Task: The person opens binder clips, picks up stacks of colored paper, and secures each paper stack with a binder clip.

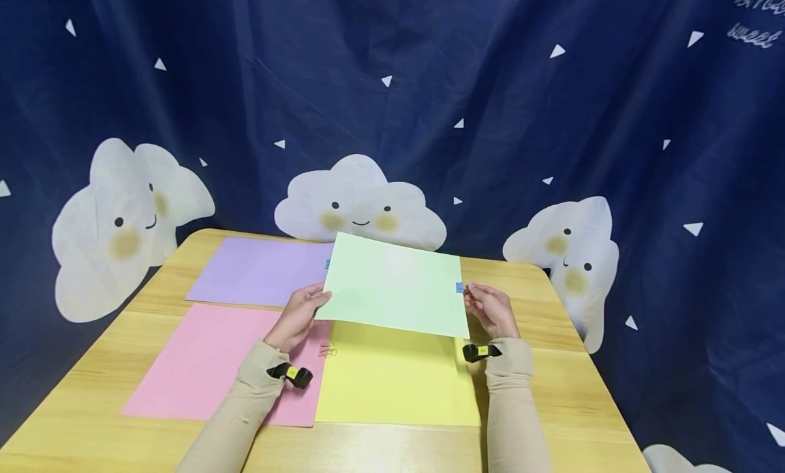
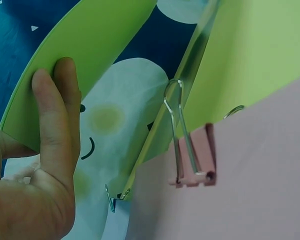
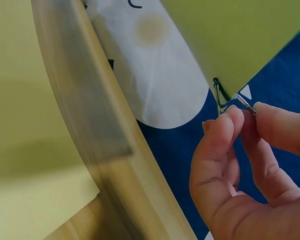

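A pale green sheet (image 1: 392, 282) is held up over the table, tilted above a yellow sheet (image 1: 398, 384). My left hand (image 1: 298, 316) grips its left edge, with fingers (image 2: 52, 125) spread along the underside in the left wrist view. At the opposite edge sits a blue binder clip (image 1: 460, 287). My right hand (image 1: 493, 309) pinches that clip's wire handles (image 3: 246, 104) between thumb and fingers, as the right wrist view shows. Below my left hand lies a pink sheet (image 1: 196, 364) bearing a pink binder clip (image 2: 197, 157) on its right edge.
A purple sheet (image 1: 245, 272) lies at the back left of the wooden table (image 1: 552, 391), with a teal binder clip (image 1: 328, 263) on its right edge. Behind the table hangs a dark blue curtain (image 1: 466, 64) printed with smiling clouds. Both wrists carry small black cameras (image 1: 291, 374).
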`<state>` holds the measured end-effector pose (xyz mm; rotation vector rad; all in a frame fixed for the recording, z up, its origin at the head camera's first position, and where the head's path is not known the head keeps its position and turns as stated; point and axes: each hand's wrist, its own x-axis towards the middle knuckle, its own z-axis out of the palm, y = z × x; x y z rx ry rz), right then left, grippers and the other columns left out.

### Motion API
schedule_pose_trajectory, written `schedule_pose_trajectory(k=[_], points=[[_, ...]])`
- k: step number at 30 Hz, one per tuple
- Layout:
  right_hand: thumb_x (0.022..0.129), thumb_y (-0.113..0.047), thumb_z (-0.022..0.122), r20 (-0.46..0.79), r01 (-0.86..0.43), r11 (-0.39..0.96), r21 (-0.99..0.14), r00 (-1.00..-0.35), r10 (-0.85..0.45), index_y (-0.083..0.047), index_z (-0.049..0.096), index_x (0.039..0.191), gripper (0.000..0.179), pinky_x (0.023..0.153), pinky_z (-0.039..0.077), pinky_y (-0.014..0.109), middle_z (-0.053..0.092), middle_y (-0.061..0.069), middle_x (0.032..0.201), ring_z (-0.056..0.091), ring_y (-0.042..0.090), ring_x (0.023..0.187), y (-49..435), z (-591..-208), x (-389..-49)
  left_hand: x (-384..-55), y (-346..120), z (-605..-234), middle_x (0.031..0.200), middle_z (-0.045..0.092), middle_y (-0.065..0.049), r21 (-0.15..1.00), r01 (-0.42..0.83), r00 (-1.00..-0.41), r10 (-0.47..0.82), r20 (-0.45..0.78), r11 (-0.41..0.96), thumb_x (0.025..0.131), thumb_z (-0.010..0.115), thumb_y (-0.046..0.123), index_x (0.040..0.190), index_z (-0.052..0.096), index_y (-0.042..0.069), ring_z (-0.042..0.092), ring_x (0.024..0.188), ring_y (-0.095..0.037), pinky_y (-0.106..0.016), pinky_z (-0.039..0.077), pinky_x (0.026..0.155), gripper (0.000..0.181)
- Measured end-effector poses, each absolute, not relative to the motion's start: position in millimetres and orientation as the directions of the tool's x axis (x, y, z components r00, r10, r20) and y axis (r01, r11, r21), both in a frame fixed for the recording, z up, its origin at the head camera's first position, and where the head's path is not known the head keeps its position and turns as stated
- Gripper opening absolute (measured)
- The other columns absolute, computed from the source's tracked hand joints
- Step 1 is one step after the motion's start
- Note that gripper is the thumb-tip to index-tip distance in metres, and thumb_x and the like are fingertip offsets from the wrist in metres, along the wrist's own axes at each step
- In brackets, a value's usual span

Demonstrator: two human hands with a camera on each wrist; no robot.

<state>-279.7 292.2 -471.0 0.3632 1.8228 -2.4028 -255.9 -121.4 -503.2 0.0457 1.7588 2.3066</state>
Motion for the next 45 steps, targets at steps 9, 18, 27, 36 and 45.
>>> schedule_pose_trajectory(k=[9, 18, 27, 36, 45], points=[[0.103, -0.005, 0.062, -0.241, 0.210, -0.302, -0.930, -0.968, 0.071, 0.000, 0.071, 0.106, 0.011, 0.067, 0.060, 0.019, 0.074, 0.001, 0.080, 0.068, 0.008, 0.071, 293.1, -470.5, -280.2, -257.7, -120.9, -503.4, 0.102, 0.071, 0.009, 0.947, -0.196, -0.970, 0.194, -0.148, -0.254, 0.108, 0.050, 0.009, 0.155, 0.023, -0.014, 0.072, 0.090, -0.002, -0.017, 0.062, 0.085, 0.059], [0.103, -0.009, 0.062, -0.250, 0.224, -0.280, -0.933, -0.966, 0.060, 0.000, 0.067, 0.112, 0.013, 0.069, 0.061, 0.019, 0.074, -0.001, 0.080, 0.069, 0.008, 0.072, 292.9, -469.4, -280.8, -257.4, -121.8, -505.3, 0.098, 0.073, 0.009, 0.943, -0.196, -0.970, 0.192, -0.147, -0.270, 0.108, 0.050, 0.008, 0.154, 0.024, -0.015, 0.074, 0.087, -0.003, -0.019, 0.063, 0.083, 0.058], [0.104, -0.009, 0.062, -0.256, 0.232, -0.279, -0.932, -0.965, 0.051, 0.002, 0.063, 0.115, 0.016, 0.069, 0.061, 0.019, 0.075, -0.001, 0.079, 0.069, 0.007, 0.070, 293.4, -468.5, -281.2, -257.7, -123.4, -505.1, 0.100, 0.072, 0.009, 0.944, -0.200, -0.967, 0.208, -0.147, -0.263, 0.108, 0.051, 0.011, 0.155, 0.021, -0.014, 0.073, 0.089, -0.003, -0.020, 0.064, 0.082, 0.061], [0.103, -0.010, 0.063, -0.255, 0.233, -0.275, -0.933, -0.966, 0.047, 0.001, 0.064, 0.114, 0.015, 0.070, 0.062, 0.020, 0.075, -0.001, 0.079, 0.070, 0.008, 0.070, 292.8, -469.9, -282.1, -257.1, -124.1, -503.8, 0.103, 0.070, 0.008, 0.944, -0.202, -0.968, 0.196, -0.154, -0.260, 0.108, 0.050, 0.010, 0.156, 0.022, -0.014, 0.072, 0.090, -0.003, -0.021, 0.064, 0.082, 0.060], [0.103, -0.009, 0.063, -0.251, 0.230, -0.281, -0.932, -0.967, 0.039, -0.002, 0.065, 0.108, 0.009, 0.071, 0.061, 0.021, 0.075, 0.000, 0.080, 0.070, 0.009, 0.071, 292.6, -467.8, -282.3, -258.9, -123.9, -504.8, 0.100, 0.072, 0.008, 0.935, -0.200, -0.966, 0.216, -0.138, -0.294, 0.109, 0.048, 0.008, 0.155, 0.022, -0.015, 0.074, 0.088, -0.004, -0.022, 0.064, 0.081, 0.058]])
